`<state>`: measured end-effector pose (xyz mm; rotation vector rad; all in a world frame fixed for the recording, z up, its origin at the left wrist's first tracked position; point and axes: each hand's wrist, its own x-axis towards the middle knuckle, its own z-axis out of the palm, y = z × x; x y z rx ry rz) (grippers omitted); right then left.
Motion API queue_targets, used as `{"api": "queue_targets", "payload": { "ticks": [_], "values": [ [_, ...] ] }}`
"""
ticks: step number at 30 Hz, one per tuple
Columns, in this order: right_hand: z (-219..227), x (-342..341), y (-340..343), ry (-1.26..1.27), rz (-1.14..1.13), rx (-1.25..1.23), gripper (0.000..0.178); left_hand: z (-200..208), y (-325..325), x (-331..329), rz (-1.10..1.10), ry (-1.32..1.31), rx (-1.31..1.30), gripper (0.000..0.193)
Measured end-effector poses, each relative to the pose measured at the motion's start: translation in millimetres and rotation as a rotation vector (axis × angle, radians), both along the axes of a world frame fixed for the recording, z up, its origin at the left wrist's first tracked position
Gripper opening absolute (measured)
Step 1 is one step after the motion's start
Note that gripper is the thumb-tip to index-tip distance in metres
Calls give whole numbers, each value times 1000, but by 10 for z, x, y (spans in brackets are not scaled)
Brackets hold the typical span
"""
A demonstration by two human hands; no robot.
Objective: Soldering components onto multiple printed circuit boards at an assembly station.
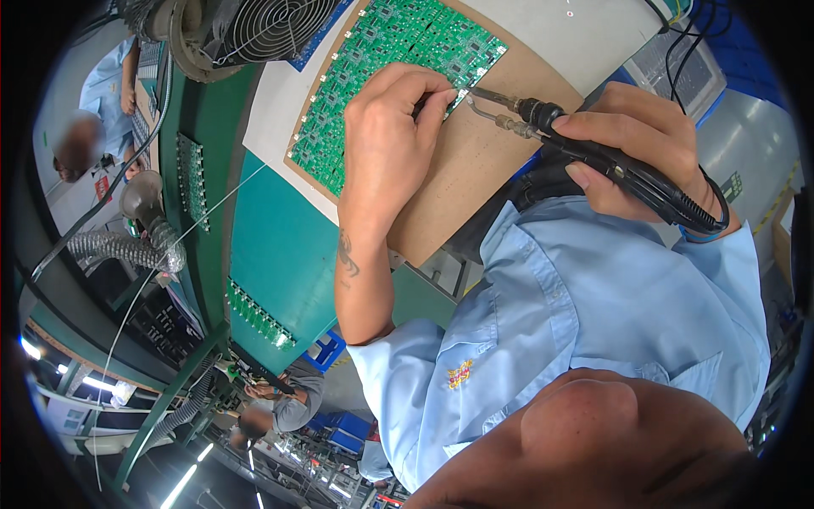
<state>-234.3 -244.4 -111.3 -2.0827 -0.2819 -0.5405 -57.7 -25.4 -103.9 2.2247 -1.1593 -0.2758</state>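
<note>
My left hand rests on a panel of small green circuit boards that lies on a brown board. Its fingertips pinch something small and dark at the panel's right edge. My right hand grips the black handle of a soldering iron. The iron's metal tip touches the panel's edge right beside my left fingertips. A black cable runs from the handle around my right wrist.
A round fan and a flexible fume hose stand at the left. Strips of green boards lie on the teal bench. Other people in blue work at the left and below. A thin wire crosses the bench.
</note>
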Motion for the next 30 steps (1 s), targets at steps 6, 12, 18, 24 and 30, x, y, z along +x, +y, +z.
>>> {"api": "queue_targets", "payload": {
  "ticks": [6, 12, 18, 24, 30],
  "values": [
    [-38, -37, -30, 6, 23, -39, 36, 18, 10, -9, 32, 21, 6, 8],
    [54, -47, -38, -18, -16, -16, 37, 11, 16, -12, 38, 1, 5, 8],
    [42, 119, -158, -83, -117, -47, 36, -40, 91, -36, 33, -46, -79, 5],
    [-269, 435, -316, 609, -519, 280, 40, 117, 153, -123, 185, -7, -50, 7],
    [-120, 257, -85, 119, -240, 153, 38, 100, 336, -170, 257, 22, 0, 7]
  ]
}}
